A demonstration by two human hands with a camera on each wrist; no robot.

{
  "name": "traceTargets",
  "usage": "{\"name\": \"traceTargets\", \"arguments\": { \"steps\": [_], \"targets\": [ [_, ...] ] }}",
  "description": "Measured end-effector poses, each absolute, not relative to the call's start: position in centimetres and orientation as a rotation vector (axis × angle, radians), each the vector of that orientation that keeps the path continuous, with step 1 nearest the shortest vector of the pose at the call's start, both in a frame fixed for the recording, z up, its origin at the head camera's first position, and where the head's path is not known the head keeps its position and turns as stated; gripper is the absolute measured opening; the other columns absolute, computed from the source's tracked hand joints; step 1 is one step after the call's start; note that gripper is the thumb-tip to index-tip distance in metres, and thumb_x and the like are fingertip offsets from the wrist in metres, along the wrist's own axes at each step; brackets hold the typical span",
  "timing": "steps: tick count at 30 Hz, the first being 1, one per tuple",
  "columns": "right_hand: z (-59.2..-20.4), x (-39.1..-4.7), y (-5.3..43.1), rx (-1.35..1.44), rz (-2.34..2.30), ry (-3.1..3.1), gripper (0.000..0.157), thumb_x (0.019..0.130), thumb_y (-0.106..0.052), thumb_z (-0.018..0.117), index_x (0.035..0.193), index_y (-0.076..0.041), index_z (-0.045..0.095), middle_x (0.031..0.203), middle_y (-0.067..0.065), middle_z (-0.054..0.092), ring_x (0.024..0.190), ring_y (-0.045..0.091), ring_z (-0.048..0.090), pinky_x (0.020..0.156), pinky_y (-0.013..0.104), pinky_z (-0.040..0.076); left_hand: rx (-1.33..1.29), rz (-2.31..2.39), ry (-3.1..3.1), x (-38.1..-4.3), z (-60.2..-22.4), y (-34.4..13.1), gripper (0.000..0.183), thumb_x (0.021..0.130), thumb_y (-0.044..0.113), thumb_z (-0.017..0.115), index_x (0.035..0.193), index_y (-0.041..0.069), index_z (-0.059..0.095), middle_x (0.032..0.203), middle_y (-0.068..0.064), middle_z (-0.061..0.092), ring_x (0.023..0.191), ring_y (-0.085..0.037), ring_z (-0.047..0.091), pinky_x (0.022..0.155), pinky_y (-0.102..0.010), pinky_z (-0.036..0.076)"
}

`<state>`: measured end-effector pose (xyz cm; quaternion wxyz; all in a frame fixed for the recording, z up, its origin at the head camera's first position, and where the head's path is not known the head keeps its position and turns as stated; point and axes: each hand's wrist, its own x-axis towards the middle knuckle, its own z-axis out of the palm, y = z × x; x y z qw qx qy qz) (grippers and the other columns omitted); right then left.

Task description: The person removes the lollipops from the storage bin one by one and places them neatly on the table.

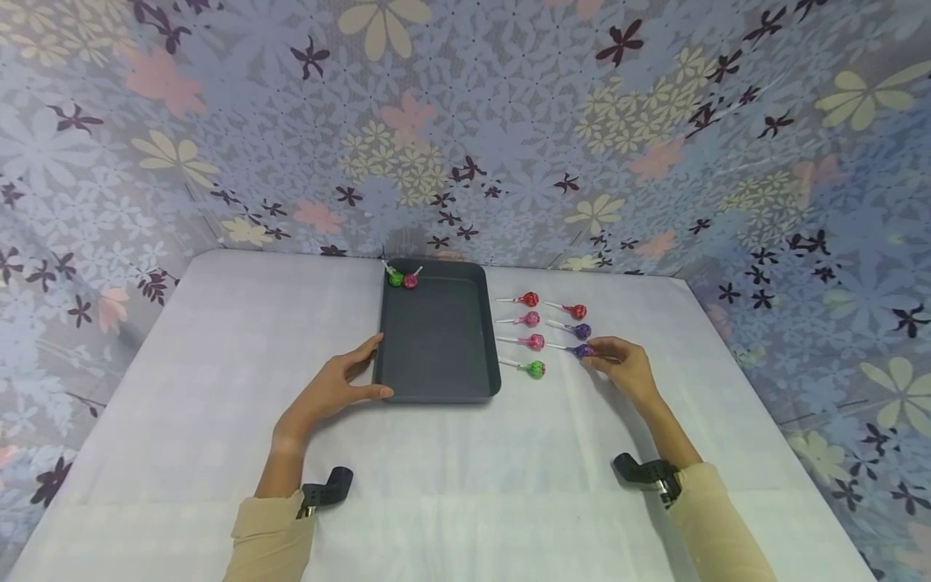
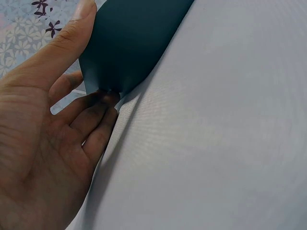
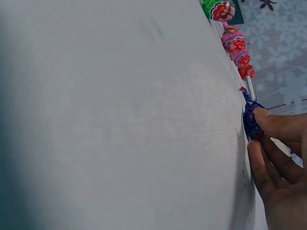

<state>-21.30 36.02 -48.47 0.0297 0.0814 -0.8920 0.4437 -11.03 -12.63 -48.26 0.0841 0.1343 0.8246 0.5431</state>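
Observation:
A dark grey tray (image 1: pixel 439 339) lies on the white cloth, a green lollipop (image 1: pixel 395 278) and a pink lollipop (image 1: pixel 410 280) in its far left corner. My left hand (image 1: pixel 338 384) grips the tray's left side near the front, thumb over the rim. In the left wrist view, the fingers (image 2: pixel 96 120) curl against the tray's outer wall. To the right, my right hand (image 1: pixel 621 368) pinches the wrapped head of a purple lollipop (image 1: pixel 579 350) between thumb and fingers. Its white stick points left, towards the tray. The right wrist view shows this purple wrapper (image 3: pixel 253 117) under the thumb.
Between tray and right hand lie a green lollipop (image 1: pixel 536 369), two pink ones (image 1: pixel 535 342) and a red one (image 1: pixel 530 299) in a column. Beside them are another red lollipop (image 1: pixel 578 311) and a second purple one (image 1: pixel 582 331). Flowered fabric (image 1: pixel 509 162) rises behind the table.

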Motion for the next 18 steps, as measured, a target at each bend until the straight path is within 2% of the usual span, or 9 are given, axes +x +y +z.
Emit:
{"name": "traceTargets", "arguments": {
  "steps": [7, 11, 14, 16, 18],
  "targets": [
    [-48.29, -21.18, 36.18, 0.245, 1.363, -2.760, 0.035, 0.086, -0.011, 0.076, 0.116, 0.003, 0.066, 0.113, 0.022, 0.069, 0.091, -0.005, 0.061, 0.080, 0.003, 0.050, 0.405, 1.622, 2.462, -10.94, -48.27, -12.65, 0.094, 0.083, 0.032, 0.079, 0.157, 0.014, 0.023, 0.162, -0.014, 0.020, 0.144, -0.039, 0.029, 0.118, -0.049, 0.031],
    [-48.19, -21.28, 36.26, 0.238, 1.311, -2.785, 0.036, 0.087, -0.016, 0.075, 0.117, 0.001, 0.067, 0.114, 0.020, 0.069, 0.099, 0.014, 0.066, 0.080, 0.004, 0.049, 0.404, 1.624, 2.460, -10.92, -48.26, -12.63, 0.094, 0.082, 0.032, 0.079, 0.157, 0.014, 0.023, 0.162, -0.014, 0.020, 0.144, -0.039, 0.029, 0.118, -0.048, 0.031],
    [-47.92, -21.26, 36.22, 0.246, 1.288, -2.787, 0.036, 0.087, -0.017, 0.075, 0.118, 0.000, 0.067, 0.116, 0.020, 0.069, 0.105, 0.026, 0.065, 0.080, 0.004, 0.048, 0.400, 1.620, 2.463, -10.93, -48.29, -12.59, 0.095, 0.082, 0.032, 0.079, 0.157, 0.014, 0.023, 0.162, -0.014, 0.020, 0.144, -0.039, 0.029, 0.118, -0.048, 0.031],
    [-47.72, -21.24, 36.15, 0.251, 1.297, -2.777, 0.036, 0.087, -0.017, 0.075, 0.118, 0.000, 0.067, 0.116, 0.020, 0.069, 0.105, 0.025, 0.065, 0.080, 0.005, 0.048, 0.393, 1.609, 2.472, -10.92, -48.32, -12.57, 0.095, 0.082, 0.033, 0.079, 0.157, 0.014, 0.023, 0.162, -0.014, 0.020, 0.144, -0.039, 0.030, 0.118, -0.049, 0.031],
    [-47.53, -21.24, 36.10, 0.261, 1.298, -2.766, 0.035, 0.087, -0.016, 0.075, 0.117, 0.001, 0.067, 0.117, 0.020, 0.068, 0.102, 0.015, 0.064, 0.081, 0.004, 0.049, 0.389, 1.600, 2.481, -10.92, -48.35, -12.54, 0.095, 0.082, 0.034, 0.079, 0.157, 0.014, 0.023, 0.161, -0.014, 0.020, 0.143, -0.040, 0.030, 0.118, -0.049, 0.031]
  ]
}}
